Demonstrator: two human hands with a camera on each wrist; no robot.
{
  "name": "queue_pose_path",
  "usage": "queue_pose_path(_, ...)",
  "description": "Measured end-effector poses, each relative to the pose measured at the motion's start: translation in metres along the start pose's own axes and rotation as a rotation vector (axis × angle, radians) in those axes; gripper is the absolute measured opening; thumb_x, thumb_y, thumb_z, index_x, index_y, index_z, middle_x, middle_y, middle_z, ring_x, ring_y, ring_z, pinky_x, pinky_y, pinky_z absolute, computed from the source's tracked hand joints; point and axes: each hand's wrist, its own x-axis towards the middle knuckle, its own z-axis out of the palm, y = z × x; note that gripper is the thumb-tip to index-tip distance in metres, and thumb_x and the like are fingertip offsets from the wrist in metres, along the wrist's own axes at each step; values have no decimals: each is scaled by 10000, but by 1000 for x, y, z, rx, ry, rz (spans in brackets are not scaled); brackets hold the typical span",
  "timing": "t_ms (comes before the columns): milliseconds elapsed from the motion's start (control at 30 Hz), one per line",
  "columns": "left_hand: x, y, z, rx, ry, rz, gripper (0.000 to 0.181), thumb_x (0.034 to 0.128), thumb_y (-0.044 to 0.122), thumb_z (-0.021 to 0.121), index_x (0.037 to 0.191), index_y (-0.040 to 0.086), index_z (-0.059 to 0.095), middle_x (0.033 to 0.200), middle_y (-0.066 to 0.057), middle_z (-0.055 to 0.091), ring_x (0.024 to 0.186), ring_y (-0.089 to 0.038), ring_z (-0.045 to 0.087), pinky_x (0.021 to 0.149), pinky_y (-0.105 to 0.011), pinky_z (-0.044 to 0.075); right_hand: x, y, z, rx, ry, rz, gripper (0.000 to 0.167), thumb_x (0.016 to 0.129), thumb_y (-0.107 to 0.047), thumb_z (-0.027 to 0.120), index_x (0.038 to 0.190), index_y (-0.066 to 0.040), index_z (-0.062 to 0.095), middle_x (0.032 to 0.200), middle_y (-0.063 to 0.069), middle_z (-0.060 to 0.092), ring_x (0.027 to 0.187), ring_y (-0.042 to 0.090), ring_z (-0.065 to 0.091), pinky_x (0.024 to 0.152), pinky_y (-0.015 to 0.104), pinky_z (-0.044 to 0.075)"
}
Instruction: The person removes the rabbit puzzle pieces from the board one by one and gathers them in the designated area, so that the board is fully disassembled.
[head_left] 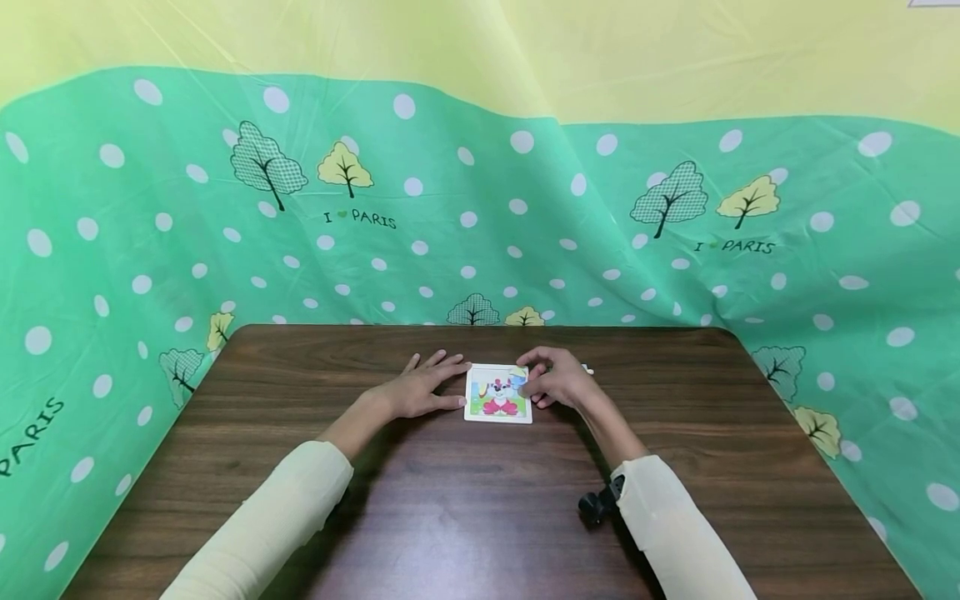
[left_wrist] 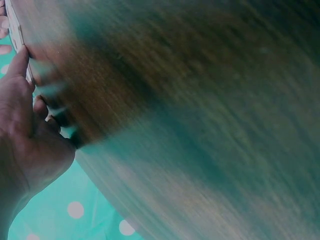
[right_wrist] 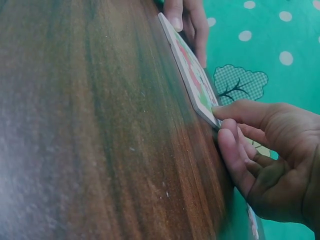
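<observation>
A small square picture puzzle (head_left: 498,407) with a white border and a red-and-white cartoon animal lies flat near the table's far side. My left hand (head_left: 416,390) rests on the table with fingers spread. Its thumb and index fingertips touch the puzzle's left edge. At the upper right corner my right hand (head_left: 558,379) pinches a blue-and-yellow puzzle piece (head_left: 517,376) between thumb and index finger. In the right wrist view, the right thumb reaches over the edge of the puzzle (right_wrist: 192,82), and the other fingers curl beside it. The fingers partly hide the piece.
The dark wooden table (head_left: 450,517) has a rounded far edge against a green dotted curtain (head_left: 420,217). A small white object (head_left: 588,369) shows just behind the right hand. On the right wrist sits a black device (head_left: 596,507).
</observation>
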Motion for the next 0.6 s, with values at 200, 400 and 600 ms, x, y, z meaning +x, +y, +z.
queue_pose_path(200, -1, 0, 0, -6, 3, 6, 842, 1089, 706, 609, 1801, 374, 308, 1917, 51, 182, 1808, -283, 7, 1428, -670, -67, -2, -1, 0, 2, -5, 13, 457, 890, 59, 866, 1327, 56, 734, 854, 43, 625, 667, 155, 675, 572, 263, 614)
queue_pose_path(400, 0, -2, 0, -21, 4, 11, 850, 1076, 732, 609, 1797, 393, 311, 1915, 61, 183, 1807, -283, 7, 1426, -672, -76, -2, -1, 1, -14, 8, 16, 411, 884, 52, 864, 1278, 63, 747, 868, 50, 628, 660, 150, 670, 562, 255, 608)
queue_pose_path(600, 4, -7, 2, -11, 2, 16, 855, 1073, 735, 611, 1796, 388, 317, 1914, 52, 195, 1807, -293, 18, 1425, -680, -61, -2, 0, 3, -43, 16, -4, 402, 874, 59, 865, 1258, 63, 746, 1045, 97, 607, 691, 160, 651, 551, 263, 592)
